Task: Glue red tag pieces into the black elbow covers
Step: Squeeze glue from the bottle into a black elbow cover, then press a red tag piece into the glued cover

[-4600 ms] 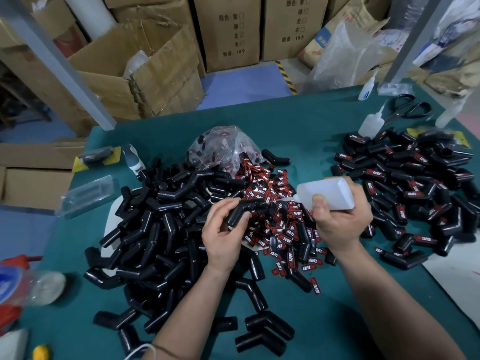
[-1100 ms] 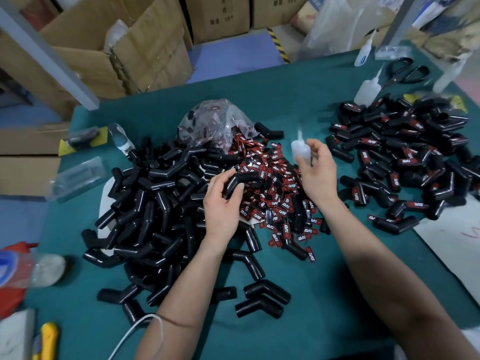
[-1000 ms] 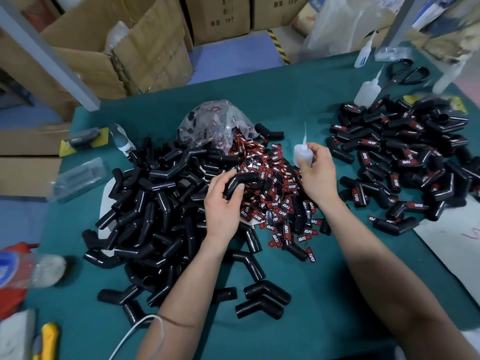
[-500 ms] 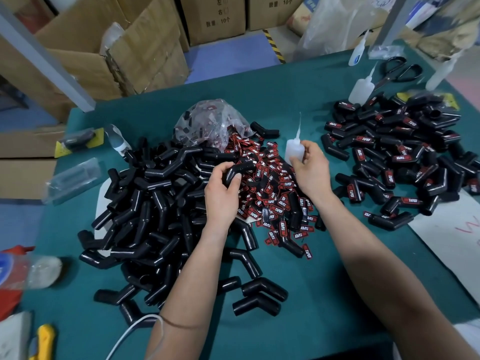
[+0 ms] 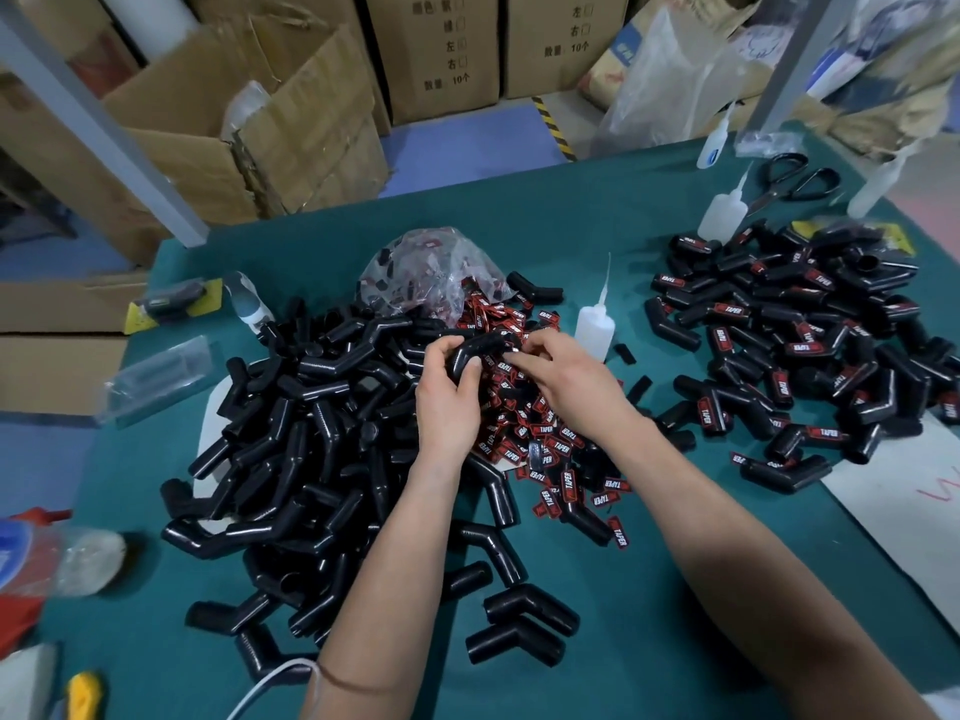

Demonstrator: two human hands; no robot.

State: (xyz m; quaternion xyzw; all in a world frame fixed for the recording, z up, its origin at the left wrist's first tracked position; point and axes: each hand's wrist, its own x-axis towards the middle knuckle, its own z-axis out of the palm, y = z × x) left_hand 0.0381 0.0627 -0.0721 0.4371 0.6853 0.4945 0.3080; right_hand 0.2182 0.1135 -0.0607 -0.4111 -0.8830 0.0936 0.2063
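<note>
Head view: the left grip (image 5: pixel 447 407) is clamped round one black elbow cover (image 5: pixel 480 348), held up over the middle of the surface (image 5: pixel 597 220). The right grip (image 5: pixel 566 379) has its fingers bent and their tips drawn in at the cover's right end. Whether they pinch a red tag there I cannot tell, as the tips hide the spot.

Just beyond the right grip a glue bottle (image 5: pixel 594 332) stands upright, nozzle up, with no hand on it. Under and in front of both grips lies the loose heap of red tags (image 5: pixel 550 449), spilling from a clear bag (image 5: pixel 441 272) farther toward the far edge.

Toward the left edge sits the big heap of plain covers (image 5: pixel 311 433), none showing a tag. Toward the right edge is the pile of tagged covers (image 5: pixel 805 345), red labels visible on many. Near the far right corner stand a spare bottle (image 5: pixel 722 215) and scissors (image 5: pixel 795 174).

My reading is that the work is well under way but not near its end. The plain heap looks at least as large as the tagged one, and plenty of tags remain. The cover in hand is probably at the tag-fitting step.
</note>
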